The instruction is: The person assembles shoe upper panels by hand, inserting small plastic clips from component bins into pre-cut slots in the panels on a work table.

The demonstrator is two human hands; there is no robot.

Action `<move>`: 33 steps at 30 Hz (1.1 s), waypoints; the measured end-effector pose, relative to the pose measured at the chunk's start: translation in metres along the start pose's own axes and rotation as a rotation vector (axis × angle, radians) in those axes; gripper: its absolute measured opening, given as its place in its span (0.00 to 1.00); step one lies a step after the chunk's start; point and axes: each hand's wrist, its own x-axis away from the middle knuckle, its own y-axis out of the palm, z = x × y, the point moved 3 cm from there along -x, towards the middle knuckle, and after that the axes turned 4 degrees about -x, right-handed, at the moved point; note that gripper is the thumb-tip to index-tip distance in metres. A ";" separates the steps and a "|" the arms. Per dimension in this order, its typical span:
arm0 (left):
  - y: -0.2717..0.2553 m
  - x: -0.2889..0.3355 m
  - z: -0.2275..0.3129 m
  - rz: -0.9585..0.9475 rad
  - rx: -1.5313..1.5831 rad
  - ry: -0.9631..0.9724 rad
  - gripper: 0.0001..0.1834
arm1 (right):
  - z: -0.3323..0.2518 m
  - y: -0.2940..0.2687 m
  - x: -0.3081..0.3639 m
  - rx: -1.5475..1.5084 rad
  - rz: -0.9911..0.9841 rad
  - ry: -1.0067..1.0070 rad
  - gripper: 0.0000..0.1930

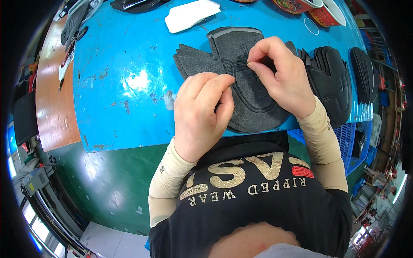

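A stack of dark grey, felt-like shoe-upper pieces lies at the table's near edge, in front of me. Stitched lines curve over the top piece, and loose dark threads show on its upper part. My left hand is closed in a pinch over the left side of this piece. Thumb and forefinger of my right hand are pressed together above the stitching, close to the threads. Whatever either pinch holds is too fine to make out. Beside my right hand rests a stack of black shaped pieces.
Another black stack lies at the table's right edge. White sheets, red paper bowls and a clear ring are at the back. A blue plastic basket stands below the right edge. A wooden-topped table adjoins on the left.
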 end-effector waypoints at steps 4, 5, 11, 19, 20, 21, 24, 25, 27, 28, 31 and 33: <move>0.002 -0.002 0.001 -0.001 -0.035 -0.002 0.14 | 0.000 0.002 -0.001 0.108 -0.023 -0.060 0.09; 0.003 -0.004 0.002 -0.012 -0.112 0.043 0.15 | 0.001 0.003 -0.001 0.098 -0.035 -0.049 0.08; 0.011 -0.015 0.014 -0.195 -0.384 0.104 0.19 | -0.001 0.000 -0.005 0.152 -0.095 -0.027 0.08; 0.017 -0.013 0.015 -0.223 -0.477 0.134 0.21 | -0.006 -0.008 0.011 0.344 0.148 -0.185 0.09; 0.017 -0.012 0.014 -0.207 -0.489 0.151 0.19 | -0.003 -0.005 0.012 0.367 0.111 -0.209 0.10; 0.018 -0.013 0.013 -0.190 -0.502 0.168 0.17 | 0.000 0.000 0.015 0.380 0.102 -0.229 0.09; 0.018 -0.013 0.013 -0.182 -0.513 0.181 0.18 | -0.003 0.001 0.018 0.553 0.080 -0.234 0.09; 0.017 -0.013 0.013 -0.179 -0.515 0.187 0.18 | -0.004 0.003 0.017 0.599 0.084 -0.248 0.09; 0.014 -0.013 0.011 -0.204 -0.482 0.135 0.20 | -0.006 0.005 0.017 0.619 0.085 -0.246 0.10; 0.014 -0.013 0.011 -0.196 -0.487 0.139 0.20 | -0.006 0.006 0.017 0.636 0.077 -0.245 0.11; 0.012 -0.012 0.009 -0.183 -0.480 0.127 0.20 | 0.009 0.004 0.022 0.460 0.105 -0.194 0.12; 0.012 -0.013 0.008 -0.146 -0.398 0.120 0.19 | 0.014 0.000 0.024 0.400 0.133 -0.227 0.13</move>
